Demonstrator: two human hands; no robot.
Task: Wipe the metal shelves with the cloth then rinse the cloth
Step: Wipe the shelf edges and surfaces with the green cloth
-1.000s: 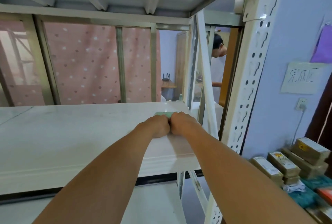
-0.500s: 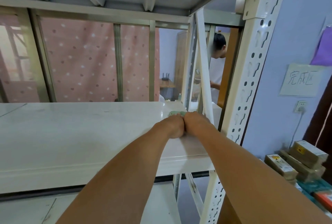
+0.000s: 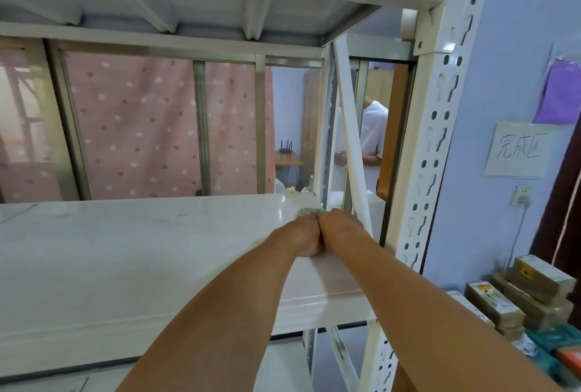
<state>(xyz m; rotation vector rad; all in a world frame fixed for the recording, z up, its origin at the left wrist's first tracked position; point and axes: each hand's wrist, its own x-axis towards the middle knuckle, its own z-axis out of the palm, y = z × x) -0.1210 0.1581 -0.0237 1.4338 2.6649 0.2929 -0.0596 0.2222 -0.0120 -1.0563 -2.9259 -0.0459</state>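
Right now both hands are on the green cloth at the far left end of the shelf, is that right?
No. The head view shows the left hand and right hand on the green cloth at the far right end of the shelf, beside the diagonal brace, not the left end.

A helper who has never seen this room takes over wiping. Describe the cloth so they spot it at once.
Follow the white metal shelf to its far right corner. There the left hand and right hand rest side by side on the cloth, the only pale green thing on that white surface.
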